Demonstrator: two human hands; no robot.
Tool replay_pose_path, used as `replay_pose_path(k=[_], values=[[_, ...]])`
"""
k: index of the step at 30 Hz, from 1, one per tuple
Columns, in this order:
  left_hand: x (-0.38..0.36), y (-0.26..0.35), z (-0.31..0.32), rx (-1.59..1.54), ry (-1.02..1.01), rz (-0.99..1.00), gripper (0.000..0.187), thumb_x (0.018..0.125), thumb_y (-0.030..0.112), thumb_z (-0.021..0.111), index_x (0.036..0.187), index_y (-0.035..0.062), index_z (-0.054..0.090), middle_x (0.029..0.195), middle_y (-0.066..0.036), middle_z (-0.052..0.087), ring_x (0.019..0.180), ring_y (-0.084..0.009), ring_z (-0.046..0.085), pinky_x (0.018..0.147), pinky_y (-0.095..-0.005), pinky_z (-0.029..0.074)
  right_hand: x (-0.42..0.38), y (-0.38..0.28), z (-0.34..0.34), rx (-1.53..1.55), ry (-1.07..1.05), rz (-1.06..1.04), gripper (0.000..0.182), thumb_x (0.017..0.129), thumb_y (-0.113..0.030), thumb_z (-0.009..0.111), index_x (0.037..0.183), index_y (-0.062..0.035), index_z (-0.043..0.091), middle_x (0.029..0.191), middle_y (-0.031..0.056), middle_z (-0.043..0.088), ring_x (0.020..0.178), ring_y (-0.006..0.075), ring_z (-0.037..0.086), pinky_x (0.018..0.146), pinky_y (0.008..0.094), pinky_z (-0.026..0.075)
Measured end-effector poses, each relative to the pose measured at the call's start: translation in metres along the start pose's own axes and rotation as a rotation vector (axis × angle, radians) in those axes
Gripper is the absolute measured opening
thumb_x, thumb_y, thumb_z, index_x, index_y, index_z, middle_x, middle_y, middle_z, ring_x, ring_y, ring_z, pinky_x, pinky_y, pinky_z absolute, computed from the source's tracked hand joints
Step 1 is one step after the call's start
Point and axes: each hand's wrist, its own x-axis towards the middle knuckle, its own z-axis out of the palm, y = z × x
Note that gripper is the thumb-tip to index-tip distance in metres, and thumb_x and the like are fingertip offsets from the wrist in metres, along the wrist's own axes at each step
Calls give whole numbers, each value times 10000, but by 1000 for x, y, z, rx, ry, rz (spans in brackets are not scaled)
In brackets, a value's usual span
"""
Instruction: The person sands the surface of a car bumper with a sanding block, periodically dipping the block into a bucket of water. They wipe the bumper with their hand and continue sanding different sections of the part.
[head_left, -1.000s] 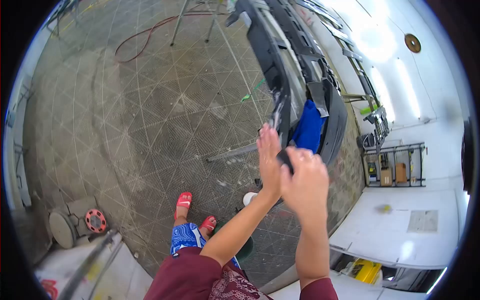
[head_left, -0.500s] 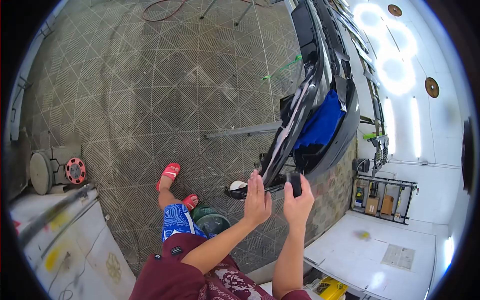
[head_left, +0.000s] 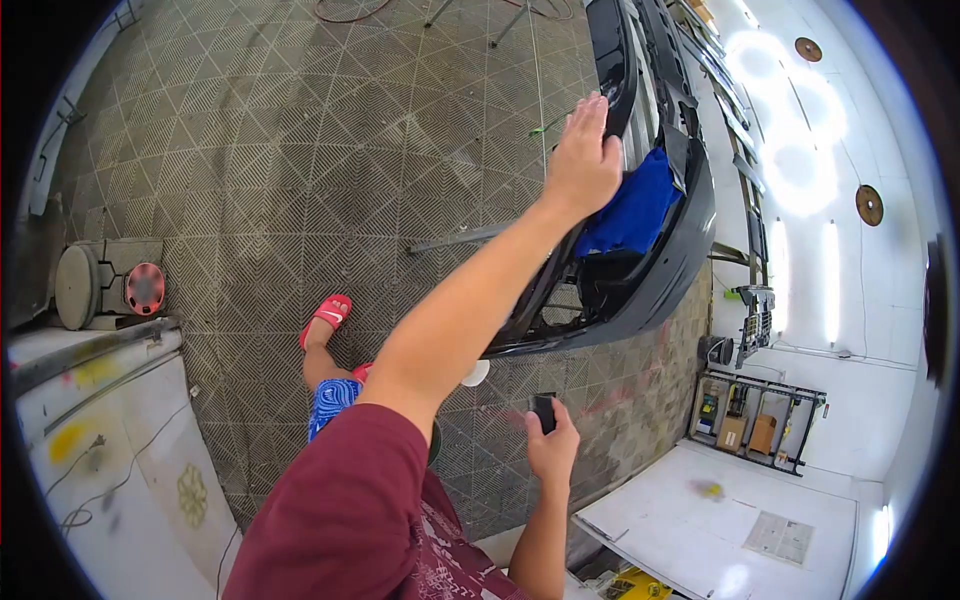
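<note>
A dark car bumper (head_left: 655,285) stretches from the top of the view down to the middle. My left hand (head_left: 585,165) lies over its inner edge, fingers straight and together, palm down; the contact beneath is hidden. Just right of that hand, a blue cloth (head_left: 632,210) is tucked into the bumper's opening. My right hand (head_left: 553,445) is lower, clear of the bumper's near end, with thumb and fingers closed round a small black block (head_left: 543,410).
A metal stand leg (head_left: 455,240) reaches out from under the bumper. A white round thing (head_left: 476,374) is near my feet. At right are a white tabletop (head_left: 690,500) and a rack (head_left: 760,420) with boxes. A white cabinet (head_left: 120,420) stands at left.
My left hand has moved forward along the bumper, away from my right hand. My right hand has drawn back towards me with the black block. The view has shifted slightly.
</note>
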Motion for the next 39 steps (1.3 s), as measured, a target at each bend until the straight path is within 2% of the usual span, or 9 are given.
replay_pose_path(k=[4,5,7,11,13,17,24,35,39], values=[[-84,-19,-12,158,50,151,663,1080,140,514,1660,-52,257,1730,-291,255,1610,-479,236,1322,-522,208,-7,0,9,-40,-53,15,476,913,-181,787,1309,56,674,1248,281,723,1148,454,705,1015,487,541],[-112,-20,-17,180,35,122,670,1076,132,527,1659,-55,256,1727,-291,263,1608,-485,239,1318,-533,212,-7,3,13,-39,-57,19,476,913,-181,787,1309,56,674,1248,281,723,1148,454,705,1015,487,541],[-168,-24,-24,218,31,97,671,1071,132,543,1653,-60,270,1714,-293,292,1591,-507,263,1303,-570,233,-8,8,20,-110,-1,-68,473,904,-171,794,1311,46,688,1118,243,773,1034,371,764,949,416,571],[-283,-42,-39,298,-27,-11,669,1071,138,550,1642,-78,277,1703,-299,311,1576,-523,289,1291,-603,240,-9,3,23,-80,-63,-41,471,907,-172,794,1314,40,688,1123,248,773,1039,374,763,948,420,571],[-332,-51,-48,303,-37,-48,666,1076,148,545,1640,-83,275,1708,-297,302,1581,-521,279,1294,-601,232,-10,-6,21,-44,-119,59,471,908,-161,780,1308,62,670,1247,278,726,1149,444,708,1024,481,539],[-397,-56,-68,354,-194,-187,684,1094,186,517,1659,-79,235,1740,-278,246,1609,-491,231,1309,-593,198,-11,-6,25,-89,-128,39,474,907,-161,784,1310,62,670,1244,278,729,1154,444,708,1022,478,540],[-373,-48,-77,328,-246,-171,730,1092,228,515,1686,-48,192,1763,-247,213,1628,-465,198,1318,-597,148,-14,-23,32,-120,-172,16,492,913,-181,796,1332,45,671,1245,280,729,1154,447,709,1017,476,543],[-164,-41,-47,119,-139,142,739,1098,249,511,1702,-9,172,1786,-220,164,1645,-457,142,1309,-628,84,-23,-43,32,-158,-157,53,483,921,-180,794,1334,39,672,1243,271,735,1147,445,716,999,469,553],[-114,-48,-41,96,-134,233,724,1120,314,462,1716,33,163,1801,-186,135,1664,-407,101,1312,-621,44,-25,-52,36,-155,-165,104,489,916,-188,802,1340,20,676,1254,268,733,1164,445,713,1004,469,554]])
